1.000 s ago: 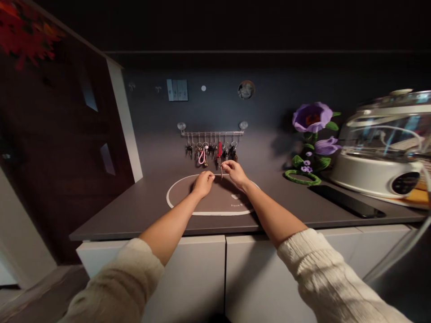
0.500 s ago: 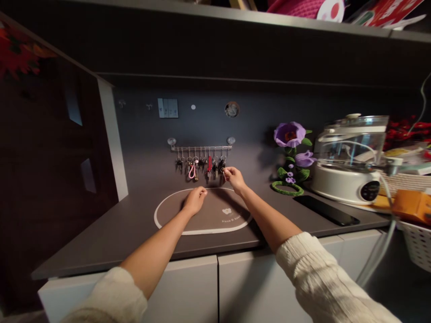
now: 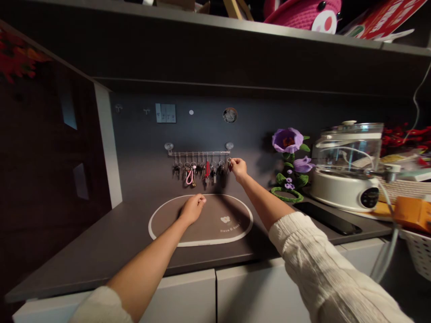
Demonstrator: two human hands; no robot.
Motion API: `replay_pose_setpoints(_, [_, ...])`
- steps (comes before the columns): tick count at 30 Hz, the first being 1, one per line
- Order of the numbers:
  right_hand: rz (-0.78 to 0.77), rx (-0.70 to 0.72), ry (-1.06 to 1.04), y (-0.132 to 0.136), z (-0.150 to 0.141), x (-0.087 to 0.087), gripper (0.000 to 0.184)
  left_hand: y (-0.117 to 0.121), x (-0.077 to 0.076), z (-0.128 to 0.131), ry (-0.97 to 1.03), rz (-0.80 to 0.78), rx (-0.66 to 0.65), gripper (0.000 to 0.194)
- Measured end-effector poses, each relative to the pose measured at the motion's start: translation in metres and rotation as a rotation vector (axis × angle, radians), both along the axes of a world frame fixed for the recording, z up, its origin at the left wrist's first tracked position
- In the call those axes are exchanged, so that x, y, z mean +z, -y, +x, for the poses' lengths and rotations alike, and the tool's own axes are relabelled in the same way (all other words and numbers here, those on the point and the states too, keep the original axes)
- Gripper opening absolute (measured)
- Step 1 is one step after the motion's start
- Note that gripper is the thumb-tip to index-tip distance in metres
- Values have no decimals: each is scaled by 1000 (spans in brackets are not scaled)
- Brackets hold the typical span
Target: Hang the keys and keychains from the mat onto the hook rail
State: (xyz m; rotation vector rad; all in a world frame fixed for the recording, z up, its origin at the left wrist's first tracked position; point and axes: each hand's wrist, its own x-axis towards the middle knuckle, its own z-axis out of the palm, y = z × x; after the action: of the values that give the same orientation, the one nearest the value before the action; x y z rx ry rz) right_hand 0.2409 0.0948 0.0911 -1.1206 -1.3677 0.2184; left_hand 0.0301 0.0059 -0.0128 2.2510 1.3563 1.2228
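A clear hook rail is fixed to the dark wall by round suction cups, and several key bunches hang from it. Among them are a pink loop strap and a red key tag. At the rail's right end, my right hand pinches a key ring with a small reddish piece hanging below it. My left hand is loosely closed over the brown oval mat; nothing shows in its fingers. Whether it touches the mat I cannot tell.
Purple crocheted flowers stand right of my right hand. Beyond are a black phone, a white appliance with a clear lid, an orange box and a white basket. A shelf overhangs the counter.
My right hand has moved slightly up and right with the key ring, from beneath the rail's last hooks to its right end. My left hand stays over the mat. The view has tilted slightly.
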Motion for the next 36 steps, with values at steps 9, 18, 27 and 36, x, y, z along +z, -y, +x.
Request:
replay_pose_setpoints(9, [-96,-195,-65,-6,-2,12,27,-2,-1,-1,9,-1,8,17])
replay_pose_setpoints(18, [-137,-159,-86,-14,-1,5,25,-2,-1,-1,6,3,-6,17])
replay_pose_setpoints(27, [-140,-126,-45,-4,-1,-3,24,-2,-1,-2,39,-7,21,17])
replay_pose_setpoints(36, [-60,-9,-124,44,-18,-13,27,10,9,-3,144,57,-9,33])
